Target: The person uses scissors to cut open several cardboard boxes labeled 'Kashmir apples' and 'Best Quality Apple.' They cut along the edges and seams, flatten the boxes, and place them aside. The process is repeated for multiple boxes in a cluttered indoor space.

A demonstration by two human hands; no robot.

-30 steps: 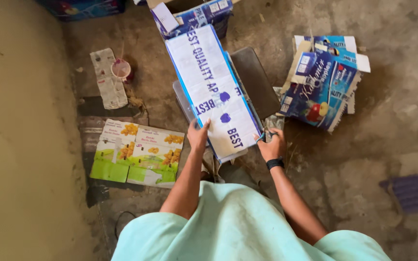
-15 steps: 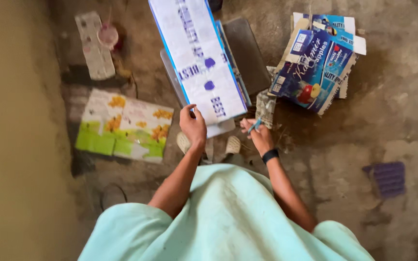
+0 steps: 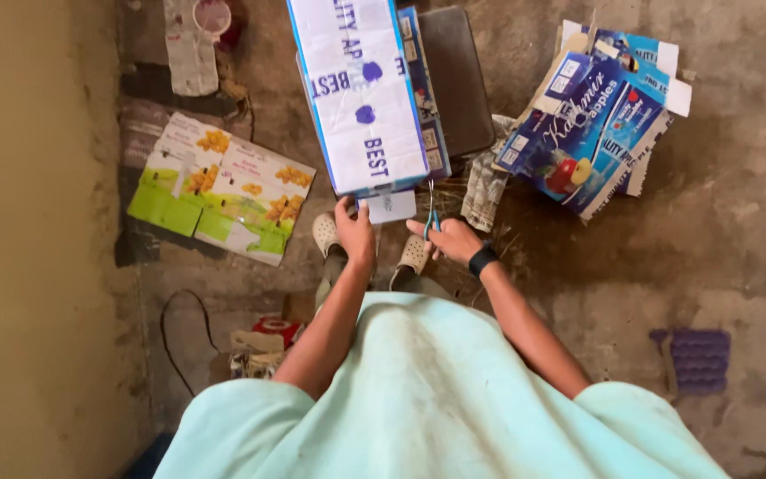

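Pinching, with left hand (image 3: 355,232) fingers, the near edge of the white and blue flattened carton (image 3: 358,93) on the floor, likely light, stiff, bendable, right hand (image 3: 450,239) fingers gripping small scissors (image 3: 431,213).

Bare floor (image 3: 738,222) lies open to the right, beyond the blue fruit cartons (image 3: 591,120). Ahead, the white-and-blue cardboard sheet (image 3: 361,98) blocks passage (dark board (image 3: 456,80) just beside it). Leftward stand the flattened green-and-white carton (image 3: 219,191) and the wall (image 3: 28,239).
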